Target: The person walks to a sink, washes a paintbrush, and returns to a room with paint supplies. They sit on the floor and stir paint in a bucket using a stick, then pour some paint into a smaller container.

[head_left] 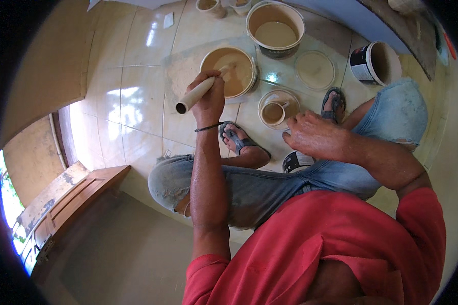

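Observation:
My left hand (209,95) is wrapped round a pale hollow pipe (196,95). The pipe's open end points toward me, and its far end reaches into the beige liquid of a round bucket (254,84). Over my right thigh hangs my right hand (318,134), fingers loosely bent with the thumb apart, and nothing visible in it. Close by it, a beige-coated mug (273,113) stands on a round lid or shallow dish (262,104). A dark-labelled container (298,161) is partly hidden below that hand.
Behind stands a larger bucket (252,23) of beige liquid. A round lid (315,70) lies on the tiles, and a dark-labelled bucket (369,63) is tipped on its side. Small tubs (211,8) stand far back. A wooden panel (86,190) is at left. My sandalled feet flank the mug.

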Demonstrator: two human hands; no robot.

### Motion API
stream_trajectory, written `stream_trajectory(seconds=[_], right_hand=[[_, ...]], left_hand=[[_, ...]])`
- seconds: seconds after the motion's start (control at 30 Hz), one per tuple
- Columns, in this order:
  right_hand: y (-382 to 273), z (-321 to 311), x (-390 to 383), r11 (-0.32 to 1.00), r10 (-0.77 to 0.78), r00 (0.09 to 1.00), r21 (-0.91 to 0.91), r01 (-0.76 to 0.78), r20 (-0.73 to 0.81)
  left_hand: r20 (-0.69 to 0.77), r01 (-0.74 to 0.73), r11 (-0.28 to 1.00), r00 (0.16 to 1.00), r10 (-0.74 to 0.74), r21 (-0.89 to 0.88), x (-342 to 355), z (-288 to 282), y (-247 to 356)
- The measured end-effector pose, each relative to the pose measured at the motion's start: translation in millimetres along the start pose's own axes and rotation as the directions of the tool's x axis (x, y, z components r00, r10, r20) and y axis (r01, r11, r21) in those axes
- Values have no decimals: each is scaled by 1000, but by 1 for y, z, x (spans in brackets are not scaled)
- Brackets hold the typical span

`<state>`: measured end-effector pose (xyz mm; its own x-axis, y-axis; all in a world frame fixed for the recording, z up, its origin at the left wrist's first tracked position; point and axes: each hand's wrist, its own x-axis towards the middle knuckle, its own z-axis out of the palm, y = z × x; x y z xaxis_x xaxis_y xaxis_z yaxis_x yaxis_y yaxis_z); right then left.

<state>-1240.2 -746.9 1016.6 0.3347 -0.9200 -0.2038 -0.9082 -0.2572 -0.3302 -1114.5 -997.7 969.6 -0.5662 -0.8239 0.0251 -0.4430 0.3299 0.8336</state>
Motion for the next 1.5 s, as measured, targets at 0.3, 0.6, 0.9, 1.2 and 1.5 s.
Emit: stream_trajectory(seconds=[0.3, 0.6, 0.9, 1.2, 1.5], right_hand=[[3, 3, 0, 1000, 28, 996, -3, -28, 88], [1, -2, 4, 998, 56, 983, -12, -54, 175], [4, 9, 0, 1000, 6, 998, -1, -6, 63], [2, -2, 7, 999, 46, 979, 14, -49, 197], [1, 0, 6, 998, 65, 977, -25, -62, 202]], left_hand=[[128, 143, 980, 984, -126, -137, -2, -3, 0], [163, 90, 995, 982, -95, 41, 7, -18, -2], [10, 28, 998, 1000, -28, 52, 8, -10, -3], [5, -3, 999, 1000, 4, -48, 6, 0, -15], [125, 142, 988, 983, -134, -54, 7, -10, -4]])
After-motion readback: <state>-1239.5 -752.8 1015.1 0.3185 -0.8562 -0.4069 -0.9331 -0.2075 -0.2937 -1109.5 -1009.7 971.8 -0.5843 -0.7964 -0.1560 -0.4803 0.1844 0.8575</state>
